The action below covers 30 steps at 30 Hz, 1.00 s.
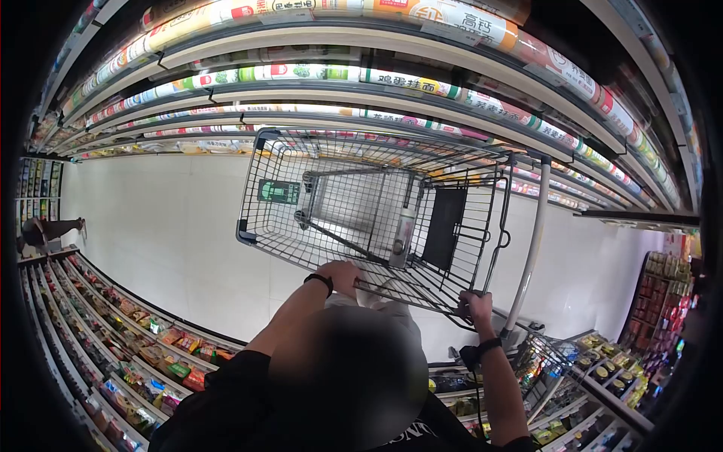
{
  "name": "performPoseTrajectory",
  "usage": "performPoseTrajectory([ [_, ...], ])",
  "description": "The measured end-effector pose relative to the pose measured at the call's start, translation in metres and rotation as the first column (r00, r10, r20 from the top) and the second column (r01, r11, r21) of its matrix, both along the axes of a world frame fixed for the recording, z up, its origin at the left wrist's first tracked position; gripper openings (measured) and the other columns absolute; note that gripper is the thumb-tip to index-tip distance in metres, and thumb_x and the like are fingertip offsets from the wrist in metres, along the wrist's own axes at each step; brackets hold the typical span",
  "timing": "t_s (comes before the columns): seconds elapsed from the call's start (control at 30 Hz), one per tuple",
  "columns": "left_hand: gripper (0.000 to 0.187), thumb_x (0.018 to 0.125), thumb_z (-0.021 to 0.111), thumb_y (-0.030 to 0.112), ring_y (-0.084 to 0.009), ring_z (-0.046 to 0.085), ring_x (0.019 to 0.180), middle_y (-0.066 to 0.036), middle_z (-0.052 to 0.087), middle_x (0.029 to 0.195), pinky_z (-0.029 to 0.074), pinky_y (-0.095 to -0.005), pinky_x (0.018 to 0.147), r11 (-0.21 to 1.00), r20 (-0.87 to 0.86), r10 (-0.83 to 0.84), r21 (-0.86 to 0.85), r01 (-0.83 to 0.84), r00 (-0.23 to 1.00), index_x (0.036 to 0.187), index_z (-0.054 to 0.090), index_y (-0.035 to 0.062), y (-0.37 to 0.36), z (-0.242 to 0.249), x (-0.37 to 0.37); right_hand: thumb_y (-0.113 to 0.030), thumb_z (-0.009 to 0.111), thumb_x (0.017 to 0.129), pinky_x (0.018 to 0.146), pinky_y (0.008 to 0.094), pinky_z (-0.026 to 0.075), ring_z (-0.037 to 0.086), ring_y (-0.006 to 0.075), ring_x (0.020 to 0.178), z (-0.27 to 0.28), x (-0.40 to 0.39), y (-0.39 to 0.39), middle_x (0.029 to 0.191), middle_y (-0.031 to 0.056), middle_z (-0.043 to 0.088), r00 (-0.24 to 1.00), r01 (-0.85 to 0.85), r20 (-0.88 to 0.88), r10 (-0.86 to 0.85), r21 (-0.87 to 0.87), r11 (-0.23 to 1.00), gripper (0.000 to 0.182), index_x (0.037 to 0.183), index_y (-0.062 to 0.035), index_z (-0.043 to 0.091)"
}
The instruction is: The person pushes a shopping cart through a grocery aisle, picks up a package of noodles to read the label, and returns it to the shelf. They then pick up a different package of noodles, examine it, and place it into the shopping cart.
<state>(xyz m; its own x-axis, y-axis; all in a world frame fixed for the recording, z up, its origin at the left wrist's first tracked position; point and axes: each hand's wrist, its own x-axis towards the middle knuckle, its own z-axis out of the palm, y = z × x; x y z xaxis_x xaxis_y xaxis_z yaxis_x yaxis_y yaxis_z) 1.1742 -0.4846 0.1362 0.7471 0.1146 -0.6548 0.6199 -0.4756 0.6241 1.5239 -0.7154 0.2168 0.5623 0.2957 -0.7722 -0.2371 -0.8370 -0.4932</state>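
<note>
A metal wire shopping cart (pixel 361 200) stands side-on in front of me, with a green sign (pixel 279 191) at its left end and a black panel (pixel 444 228) toward the right. My left hand (pixel 343 276), with a black band at the wrist, is closed over the near side rim of the basket. Farther right, my right hand (pixel 476 304) grips the rim close to the rear corner, its wrist wrapped in a black strap. The pale push bar (pixel 536 241) rises beyond that hand. A silver cylindrical thing (pixel 404 235) shows through the basket wires.
Shelves of packaged noodles (pixel 410 81) run along the far side, right behind the cart. Snack racks (pixel 162 354) line the near left. A person (pixel 49 230) stands at the far left end of the pale floor (pixel 173 226). Another wire cart (pixel 546 358) stands at lower right.
</note>
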Motion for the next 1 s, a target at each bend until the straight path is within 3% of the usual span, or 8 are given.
performPoseTrajectory([
  [0.37, 0.041, 0.075, 0.075, 0.037, -0.0368, 0.068, 0.098, -0.013, 0.073, 0.102, 0.055, -0.0475, 0.085, 0.997, 0.016, 0.077, -0.031, -0.076, 0.997, 0.107, 0.068, 0.0121, -0.065, -0.020, 0.011, -0.012, 0.071, 0.078, 0.050, 0.0323, 0.054, 0.067, 0.0213, 0.052, -0.009, 0.036, -0.029, 0.064, 0.0136, 0.068, 0.984, -0.143, 0.092, 0.150, -0.074, 0.987, 0.022, 0.075, 0.0096, 0.070],
  [0.5, 0.046, 0.077, 0.075, 0.038, -0.0371, 0.068, 0.099, -0.013, 0.073, 0.105, 0.055, -0.0473, 0.087, 0.997, -0.008, 0.062, -0.053, -0.063, 0.998, 0.113, 0.069, 0.0108, -0.072, 0.000, 0.020, -0.004, 0.070, 0.079, 0.056, 0.0406, 0.066, 0.070, 0.0269, 0.062, -0.017, 0.044, -0.037, 0.075, 0.0166, 0.068, 0.993, -0.106, 0.046, 0.109, -0.049, 0.993, 0.018, 0.086, 0.0128, 0.069],
  [0.63, 0.034, 0.081, 0.071, 0.033, -0.0357, 0.069, 0.096, -0.012, 0.073, 0.103, 0.056, -0.0460, 0.086, 0.989, 0.125, 0.025, 0.144, -0.043, 0.992, 0.109, 0.071, 0.0136, -0.085, -0.022, 0.011, -0.009, 0.071, 0.079, 0.053, 0.0371, 0.062, 0.072, 0.0247, 0.064, -0.012, 0.045, -0.038, 0.072, 0.0156, 0.070, 0.976, -0.205, 0.069, 0.207, -0.033, 0.978, 0.019, 0.082, 0.0098, 0.071],
  [0.77, 0.023, 0.080, 0.064, 0.022, -0.0339, 0.070, 0.097, -0.011, 0.073, 0.102, 0.056, -0.0478, 0.088, 0.957, 0.052, 0.004, 0.290, -0.019, 0.999, 0.102, 0.072, 0.0196, -0.091, -0.038, 0.004, -0.020, 0.070, 0.082, 0.058, 0.0336, 0.060, 0.072, 0.0214, 0.059, -0.002, 0.036, -0.040, 0.071, 0.0149, 0.072, 0.961, -0.251, 0.115, 0.251, -0.011, 0.968, 0.030, 0.089, 0.0091, 0.073],
  [0.8, 0.025, 0.081, 0.064, 0.024, -0.0339, 0.069, 0.100, -0.011, 0.073, 0.104, 0.055, -0.0482, 0.090, 0.951, 0.039, 0.032, 0.305, -0.042, 0.999, 0.104, 0.072, 0.0202, -0.094, -0.041, 0.002, -0.025, 0.072, 0.082, 0.057, 0.0337, 0.060, 0.071, 0.0217, 0.057, -0.033, 0.046, -0.049, 0.067, 0.0135, 0.071, 0.889, -0.401, 0.242, 0.389, 0.001, 0.916, 0.035, 0.087, 0.0092, 0.073],
  [0.83, 0.026, 0.081, 0.064, 0.026, -0.0340, 0.068, 0.102, -0.010, 0.073, 0.105, 0.054, -0.0486, 0.092, 0.947, 0.028, 0.061, 0.315, -0.067, 0.998, 0.106, 0.072, 0.0208, -0.096, -0.046, 0.000, -0.034, 0.078, 0.077, 0.070, 0.0374, 0.061, 0.075, 0.0305, 0.080, -0.009, 0.045, -0.047, 0.087, 0.0226, 0.074, 0.850, -0.477, 0.243, 0.467, -0.018, 0.878, 0.056, 0.103, 0.0148, 0.068],
  [0.93, 0.038, 0.083, 0.068, 0.040, -0.0342, 0.066, 0.111, -0.011, 0.071, 0.117, 0.051, -0.0465, 0.099, 0.977, -0.115, 0.061, 0.210, -0.036, 0.991, 0.116, 0.072, 0.0213, -0.093, -0.019, 0.011, -0.056, 0.087, 0.064, 0.103, 0.0416, 0.048, 0.057, 0.0459, 0.123, -0.035, 0.073, -0.053, 0.130, 0.0414, 0.053, 0.673, -0.689, 0.369, 0.641, -0.005, 0.725, 0.120, 0.136, 0.0221, 0.033],
  [1.0, 0.043, 0.082, 0.069, 0.043, -0.0334, 0.066, 0.112, -0.011, 0.071, 0.118, 0.051, -0.0458, 0.100, 0.963, -0.017, 0.135, 0.237, -0.128, 0.991, 0.119, 0.071, 0.0199, -0.098, -0.037, 0.000, -0.049, 0.090, 0.064, 0.098, 0.0400, 0.050, 0.062, 0.0408, 0.113, -0.015, 0.088, -0.044, 0.117, 0.0314, 0.062, 0.600, -0.728, 0.559, 0.572, 0.085, 0.680, 0.109, 0.139, 0.0115, 0.039],
])
